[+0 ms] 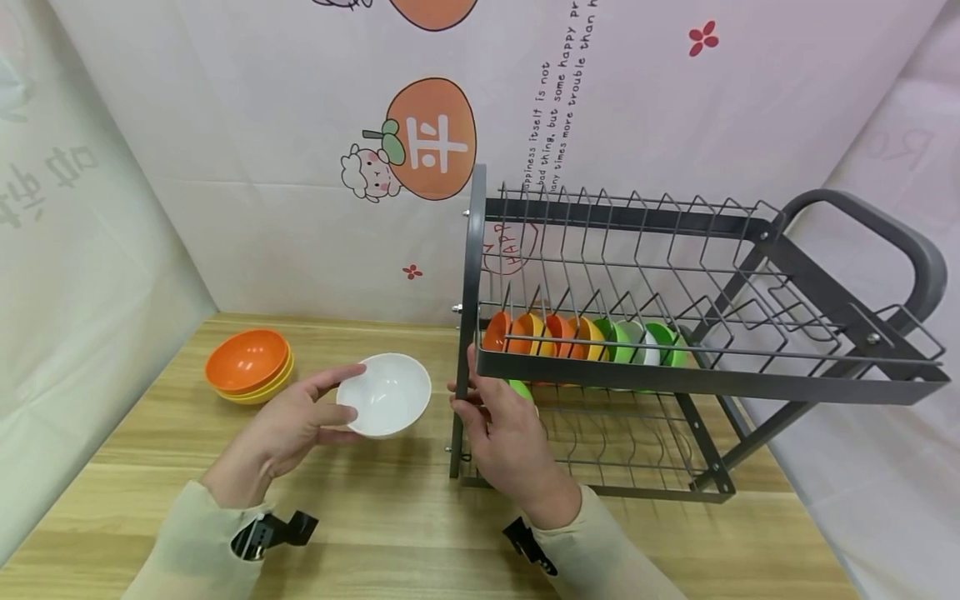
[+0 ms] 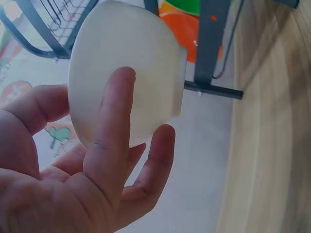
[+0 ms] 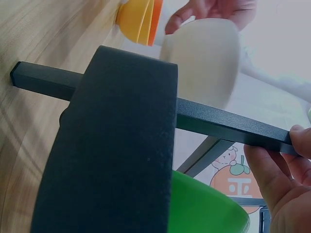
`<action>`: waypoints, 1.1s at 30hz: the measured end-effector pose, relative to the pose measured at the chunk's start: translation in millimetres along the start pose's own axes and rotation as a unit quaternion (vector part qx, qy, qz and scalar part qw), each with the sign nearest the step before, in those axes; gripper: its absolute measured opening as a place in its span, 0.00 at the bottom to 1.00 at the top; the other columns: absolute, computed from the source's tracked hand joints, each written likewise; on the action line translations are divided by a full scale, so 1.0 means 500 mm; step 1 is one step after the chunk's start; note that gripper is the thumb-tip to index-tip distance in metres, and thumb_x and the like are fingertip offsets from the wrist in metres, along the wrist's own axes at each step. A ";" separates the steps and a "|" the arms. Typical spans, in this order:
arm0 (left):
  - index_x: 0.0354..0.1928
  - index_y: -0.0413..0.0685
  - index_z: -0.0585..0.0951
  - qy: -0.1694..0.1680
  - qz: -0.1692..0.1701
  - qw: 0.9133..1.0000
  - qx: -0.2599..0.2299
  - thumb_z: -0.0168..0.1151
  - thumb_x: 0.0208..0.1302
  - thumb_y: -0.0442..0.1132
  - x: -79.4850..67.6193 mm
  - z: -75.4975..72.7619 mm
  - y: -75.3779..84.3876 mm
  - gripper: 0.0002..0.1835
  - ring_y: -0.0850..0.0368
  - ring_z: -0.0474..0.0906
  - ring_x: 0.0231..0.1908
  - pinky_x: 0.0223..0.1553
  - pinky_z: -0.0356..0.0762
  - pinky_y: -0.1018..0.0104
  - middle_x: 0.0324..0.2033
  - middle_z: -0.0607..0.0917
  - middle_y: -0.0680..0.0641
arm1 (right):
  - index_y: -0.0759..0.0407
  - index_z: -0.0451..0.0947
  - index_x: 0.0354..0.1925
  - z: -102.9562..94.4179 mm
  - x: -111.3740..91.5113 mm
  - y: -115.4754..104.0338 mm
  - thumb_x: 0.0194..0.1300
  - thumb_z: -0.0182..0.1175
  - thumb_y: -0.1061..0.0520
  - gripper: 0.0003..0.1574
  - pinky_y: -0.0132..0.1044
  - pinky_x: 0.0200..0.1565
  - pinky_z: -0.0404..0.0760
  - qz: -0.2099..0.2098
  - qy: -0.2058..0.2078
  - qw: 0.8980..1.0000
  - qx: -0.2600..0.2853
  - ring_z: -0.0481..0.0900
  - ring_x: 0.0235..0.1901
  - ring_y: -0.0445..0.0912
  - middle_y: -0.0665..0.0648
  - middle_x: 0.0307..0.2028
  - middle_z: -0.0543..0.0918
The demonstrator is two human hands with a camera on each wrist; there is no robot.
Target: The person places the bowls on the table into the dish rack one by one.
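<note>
My left hand (image 1: 294, 421) pinches a white bowl (image 1: 392, 395) by its left side, above the table and left of the dish rack. In the left wrist view the fingers (image 2: 112, 126) spread along the bowl's outside. My right hand (image 1: 513, 442) grips the front left upright of the dark metal dish rack (image 1: 712, 387); the right wrist view shows thumb and fingers on either side of that bar (image 3: 233, 124). Behind this hand a green bowl (image 1: 520, 388) sits on the lower tier, mostly hidden. Several orange, yellow, green and white bowls (image 1: 558, 333) stand in a row in the rack.
A nested stack of bowls, orange (image 1: 247, 361) on top and yellow beneath, stands at the back left of the wooden table (image 1: 375, 533). A printed cloth (image 1: 300, 225) hangs behind the table. The rack's curved handle (image 1: 926, 258) juts out on the right.
</note>
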State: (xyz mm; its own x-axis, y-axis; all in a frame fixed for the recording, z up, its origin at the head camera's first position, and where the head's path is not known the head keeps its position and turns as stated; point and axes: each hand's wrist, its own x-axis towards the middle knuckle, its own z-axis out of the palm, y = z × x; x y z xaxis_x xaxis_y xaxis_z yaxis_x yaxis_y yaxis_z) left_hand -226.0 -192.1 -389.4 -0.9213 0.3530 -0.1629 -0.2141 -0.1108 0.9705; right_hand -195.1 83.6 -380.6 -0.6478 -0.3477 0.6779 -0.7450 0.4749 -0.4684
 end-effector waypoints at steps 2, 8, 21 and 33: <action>0.68 0.38 0.60 -0.008 0.002 1.000 0.000 0.60 0.54 0.21 -0.008 0.006 0.007 0.38 0.38 0.66 0.54 0.46 0.76 0.44 0.70 0.45 0.41 | 0.54 0.47 0.73 0.000 0.000 -0.001 0.62 0.59 0.67 0.47 0.27 0.36 0.80 0.000 0.001 1.000 0.005 0.80 0.39 0.44 0.60 0.44 0.79; 0.68 0.37 0.60 -0.031 0.005 0.999 0.005 0.61 0.53 0.22 -0.031 0.021 0.022 0.38 0.39 0.69 0.52 0.45 0.77 0.46 0.69 0.46 0.40 | 0.54 0.48 0.73 -0.001 0.000 -0.001 0.62 0.59 0.66 0.47 0.27 0.36 0.80 0.001 0.004 1.000 0.005 0.80 0.40 0.45 0.59 0.45 0.79; 0.67 0.37 0.61 -0.070 0.012 0.998 -0.003 0.62 0.54 0.24 -0.055 0.046 0.031 0.37 0.40 0.71 0.50 0.44 0.77 0.45 0.66 0.51 0.33 | 0.55 0.46 0.73 0.000 -0.001 -0.002 0.61 0.60 0.67 0.49 0.29 0.39 0.80 -0.002 0.003 1.000 0.004 0.80 0.40 0.45 0.59 0.45 0.78; 0.66 0.38 0.63 -0.080 0.014 0.997 0.013 0.62 0.54 0.25 -0.077 0.072 0.033 0.36 0.38 0.72 0.48 0.42 0.78 0.45 0.64 0.53 0.33 | 0.50 0.79 0.32 -0.058 -0.018 -0.049 0.60 0.61 0.60 0.03 0.31 0.23 0.78 0.109 0.060 0.992 0.031 0.74 0.25 0.41 0.46 0.29 0.77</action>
State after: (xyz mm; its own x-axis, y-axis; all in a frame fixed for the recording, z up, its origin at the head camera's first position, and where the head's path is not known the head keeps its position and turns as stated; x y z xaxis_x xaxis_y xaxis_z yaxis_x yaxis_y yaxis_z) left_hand -182.4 -174.0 -360.9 -0.8634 0.4931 -0.1067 -0.1777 -0.0994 0.9790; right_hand -166.6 98.5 -358.7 -0.7731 -0.1414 0.6183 -0.6005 0.4769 -0.6418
